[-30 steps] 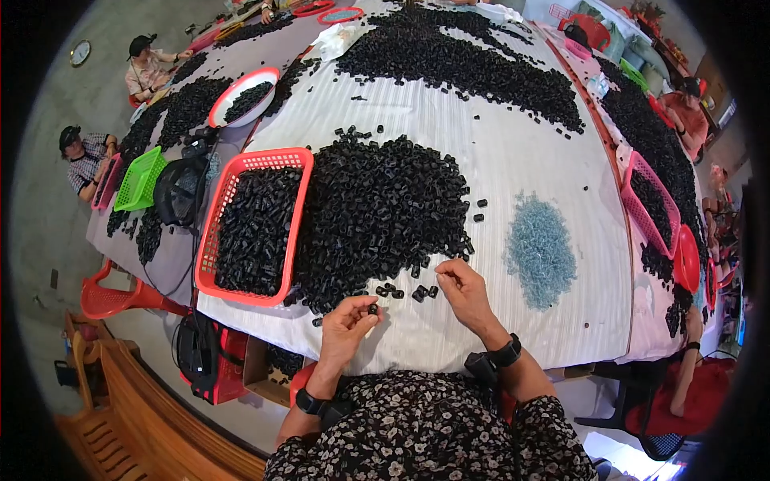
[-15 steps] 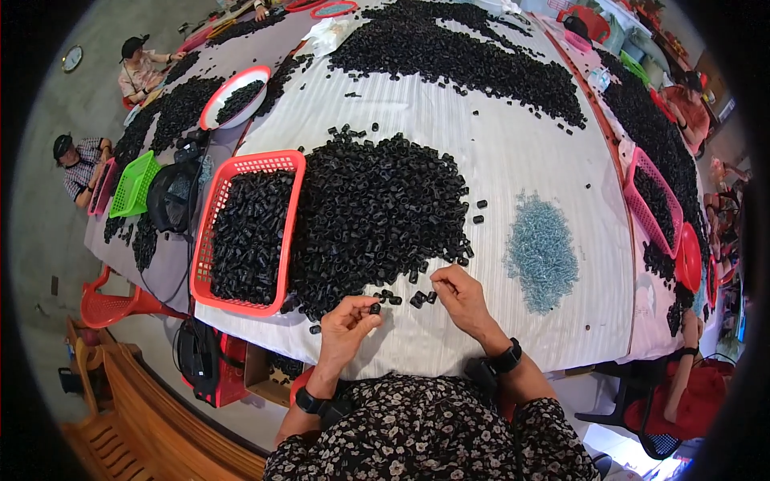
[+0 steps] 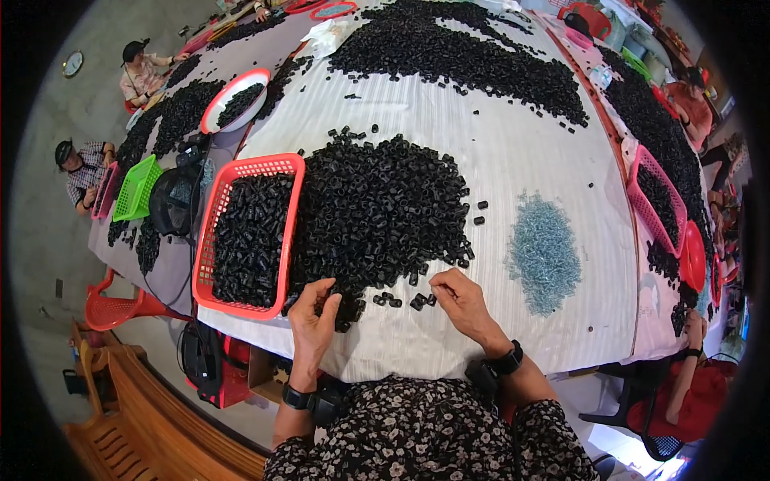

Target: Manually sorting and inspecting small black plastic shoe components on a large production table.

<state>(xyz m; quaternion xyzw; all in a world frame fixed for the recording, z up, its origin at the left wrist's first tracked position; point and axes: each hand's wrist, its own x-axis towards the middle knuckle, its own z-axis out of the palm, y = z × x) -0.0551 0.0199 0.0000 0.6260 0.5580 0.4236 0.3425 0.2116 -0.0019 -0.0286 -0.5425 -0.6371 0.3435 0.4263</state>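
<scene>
A large pile of small black cylindrical plastic pieces [image 3: 381, 208] covers the white sheet in front of me. My left hand [image 3: 311, 322] is at the pile's near left edge, by the basket's corner, thumb and fingers apart with nothing seen between them. To the right, my right hand [image 3: 463, 301] hovers over the sheet with fingertips pinched together; what they hold, if anything, is too small to make out. Several loose black pieces [image 3: 390, 301] lie between the hands. Beside the pile stands a red-rimmed plastic basket [image 3: 298, 232] filled with similar black pieces.
A heap of small clear bluish pieces [image 3: 544, 255] lies right of my right hand. More black pieces [image 3: 449, 48] spread across the far table. A pink basket [image 3: 678, 204] and a red bowl [image 3: 691, 256] stand at the right. Other people sit along both sides.
My left hand has moved left, away from the loose pieces, and its fingers have parted; the black piece it pinched is gone from its fingertips. My right hand has hardly moved.
</scene>
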